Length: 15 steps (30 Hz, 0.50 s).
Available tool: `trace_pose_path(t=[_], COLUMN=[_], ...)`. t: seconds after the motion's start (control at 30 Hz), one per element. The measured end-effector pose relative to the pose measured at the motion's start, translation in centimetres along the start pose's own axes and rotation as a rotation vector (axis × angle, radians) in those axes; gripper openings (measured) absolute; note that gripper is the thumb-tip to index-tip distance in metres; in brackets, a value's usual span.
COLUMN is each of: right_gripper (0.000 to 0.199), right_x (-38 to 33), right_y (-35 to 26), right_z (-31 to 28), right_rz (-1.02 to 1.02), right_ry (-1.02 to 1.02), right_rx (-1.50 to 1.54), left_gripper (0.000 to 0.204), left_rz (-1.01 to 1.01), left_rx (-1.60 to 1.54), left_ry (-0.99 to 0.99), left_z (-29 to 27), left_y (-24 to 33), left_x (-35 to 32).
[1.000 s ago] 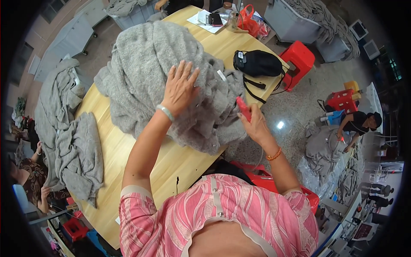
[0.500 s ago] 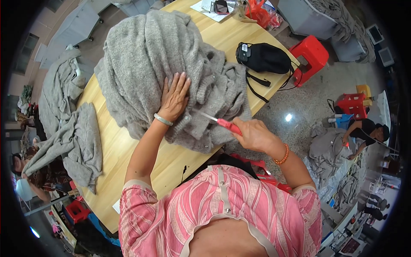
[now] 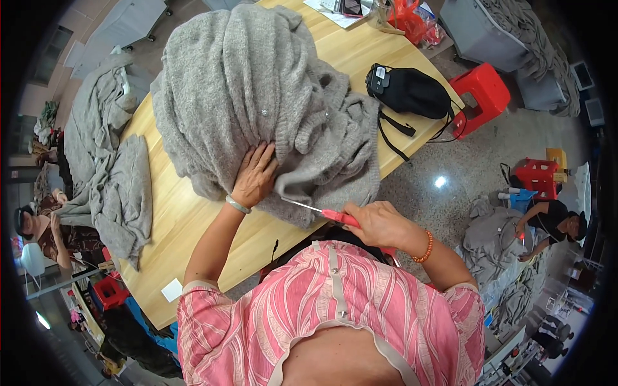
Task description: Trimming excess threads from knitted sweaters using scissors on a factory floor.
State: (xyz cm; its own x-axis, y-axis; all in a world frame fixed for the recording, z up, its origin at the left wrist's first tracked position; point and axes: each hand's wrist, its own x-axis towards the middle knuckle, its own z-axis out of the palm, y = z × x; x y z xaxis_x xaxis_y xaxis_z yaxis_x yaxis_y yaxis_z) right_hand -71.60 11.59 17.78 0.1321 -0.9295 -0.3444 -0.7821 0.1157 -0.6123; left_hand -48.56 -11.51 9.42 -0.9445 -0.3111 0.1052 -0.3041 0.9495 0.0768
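A big heap of grey knitted garments (image 3: 212,83) lies on the wooden table in front of me. My left hand (image 3: 255,174) rests on its near side, palm down with the fingers stretched out on the knit. Small shiny buttons (image 3: 264,112) show on the fabric above those fingers. In my right hand (image 3: 381,222) is a red-handled tool with a thin metal shaft (image 3: 335,217), my fingers wrapped round its handle. The shaft points left across the heap's near edge, its tip close to my left wrist. Whether the tip touches the knit I cannot tell.
A black pouch (image 3: 412,93) with straps and a cable lies at the table's right corner, near a red stool (image 3: 479,100). More grey garments (image 3: 119,193) hang over the table's left edge, beside a seated person. Another person handles grey fabric (image 3: 489,238) at far right.
My left hand has slid toward me along the heap, uncovering a shiny button above it. My right hand has brought the tool nearer to me, and its shaft now reaches farther left.
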Motion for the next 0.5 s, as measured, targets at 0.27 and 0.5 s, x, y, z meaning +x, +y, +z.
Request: trace_pose_path(t=[0.27, 0.5], right_gripper=[0.029, 0.027], right_x=[2.1, 3.3], right_y=[0.5, -1.0], right_z=[-2.9, -3.3], right_rz=[0.010, 0.040], right_ry=[0.351, 0.158], right_rx=[0.066, -0.103], left_gripper=[0.048, 0.059], left_rz=[-0.113, -0.222], left_rx=[-0.249, -0.122], left_ry=[0.404, 0.241], left_z=[-4.4, -0.5], left_y=[-1.2, -4.9], left_x=[6.6, 7.3])
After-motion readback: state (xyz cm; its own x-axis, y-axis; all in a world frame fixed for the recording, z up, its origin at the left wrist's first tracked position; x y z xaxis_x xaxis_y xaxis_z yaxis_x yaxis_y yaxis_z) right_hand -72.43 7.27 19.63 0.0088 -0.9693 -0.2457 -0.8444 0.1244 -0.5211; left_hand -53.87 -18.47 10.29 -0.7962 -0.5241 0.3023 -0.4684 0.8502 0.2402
